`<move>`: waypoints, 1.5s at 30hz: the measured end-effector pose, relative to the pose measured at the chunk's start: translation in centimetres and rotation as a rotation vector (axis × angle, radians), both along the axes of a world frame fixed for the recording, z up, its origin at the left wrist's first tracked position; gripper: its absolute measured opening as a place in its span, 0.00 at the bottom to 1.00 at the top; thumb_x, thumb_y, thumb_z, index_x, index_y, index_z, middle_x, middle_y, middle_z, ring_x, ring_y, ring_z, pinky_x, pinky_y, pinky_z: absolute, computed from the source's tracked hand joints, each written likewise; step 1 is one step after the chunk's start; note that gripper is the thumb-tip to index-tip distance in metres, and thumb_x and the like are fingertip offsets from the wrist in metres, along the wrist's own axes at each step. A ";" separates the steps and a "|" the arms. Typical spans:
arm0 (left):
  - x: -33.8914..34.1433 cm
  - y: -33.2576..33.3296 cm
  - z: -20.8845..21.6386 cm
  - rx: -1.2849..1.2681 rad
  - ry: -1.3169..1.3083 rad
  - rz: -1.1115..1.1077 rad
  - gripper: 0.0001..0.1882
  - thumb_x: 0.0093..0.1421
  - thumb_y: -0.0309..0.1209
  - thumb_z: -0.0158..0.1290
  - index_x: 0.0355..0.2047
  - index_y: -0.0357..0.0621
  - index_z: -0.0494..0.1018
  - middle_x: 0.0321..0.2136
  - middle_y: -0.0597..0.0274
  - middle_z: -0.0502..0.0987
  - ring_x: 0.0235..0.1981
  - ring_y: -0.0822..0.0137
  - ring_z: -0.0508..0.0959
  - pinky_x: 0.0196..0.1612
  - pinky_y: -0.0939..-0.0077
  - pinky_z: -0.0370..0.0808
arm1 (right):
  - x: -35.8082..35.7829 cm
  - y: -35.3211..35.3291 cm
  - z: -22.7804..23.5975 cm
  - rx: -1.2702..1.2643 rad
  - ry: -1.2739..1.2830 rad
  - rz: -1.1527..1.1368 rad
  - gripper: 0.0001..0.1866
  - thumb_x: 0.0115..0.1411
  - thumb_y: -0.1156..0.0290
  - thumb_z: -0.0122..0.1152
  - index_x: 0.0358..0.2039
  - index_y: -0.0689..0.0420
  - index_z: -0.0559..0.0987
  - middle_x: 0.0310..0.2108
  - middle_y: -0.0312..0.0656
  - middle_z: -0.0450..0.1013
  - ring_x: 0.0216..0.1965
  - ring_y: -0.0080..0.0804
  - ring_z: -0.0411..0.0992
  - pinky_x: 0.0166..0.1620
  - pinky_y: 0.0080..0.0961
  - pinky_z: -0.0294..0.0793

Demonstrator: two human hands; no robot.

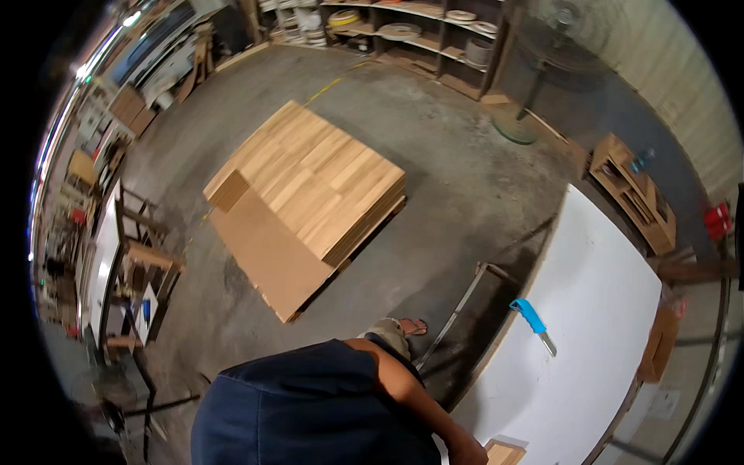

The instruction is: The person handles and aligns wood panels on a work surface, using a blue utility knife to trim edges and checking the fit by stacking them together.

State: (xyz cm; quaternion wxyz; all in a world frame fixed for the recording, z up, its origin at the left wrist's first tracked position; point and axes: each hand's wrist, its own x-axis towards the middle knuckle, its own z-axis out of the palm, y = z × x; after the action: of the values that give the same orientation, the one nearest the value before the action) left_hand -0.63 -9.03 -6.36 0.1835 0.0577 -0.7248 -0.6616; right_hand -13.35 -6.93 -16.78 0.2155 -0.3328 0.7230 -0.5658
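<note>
My left arm, in a short dark navy sleeve, reaches down to the right toward a white-topped table (593, 263). At the lower edge my left hand (467, 451) is partly cut off, right beside a light wooden piece (505, 452) on the tabletop. Its fingers are hidden, and I cannot tell whether they grip the wood. Farther up the same tabletop lies a cutter knife (532, 318) with a blue handle and a bare metal blade, apart from my hand. My right hand is out of the picture.
Left of the table, a stack of wood-strip panels (325, 163) sits low on the floor, a brown cardboard sheet (267, 244) along its near side. A pedestal fan (535, 85), shelves (422, 35) with rolls, a wooden rack (632, 194) and a workbench (105, 248) stand around.
</note>
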 end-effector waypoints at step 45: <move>27.7 3.0 2.3 0.227 -0.524 0.076 0.11 0.47 0.21 0.56 0.33 0.41 0.73 0.30 0.57 0.74 0.34 0.59 0.75 0.35 0.66 0.70 | -5.2 5.7 -1.0 0.069 -0.039 -0.150 0.27 0.53 0.60 0.61 0.50 0.59 0.65 0.46 0.45 0.65 0.42 0.42 0.68 0.39 0.36 0.74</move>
State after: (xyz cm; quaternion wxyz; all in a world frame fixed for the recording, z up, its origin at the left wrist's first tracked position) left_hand 27.08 -6.08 -4.03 0.0069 0.2742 -0.6659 -0.6937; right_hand -18.52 -1.28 -17.80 0.1979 -0.2590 0.7606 -0.5615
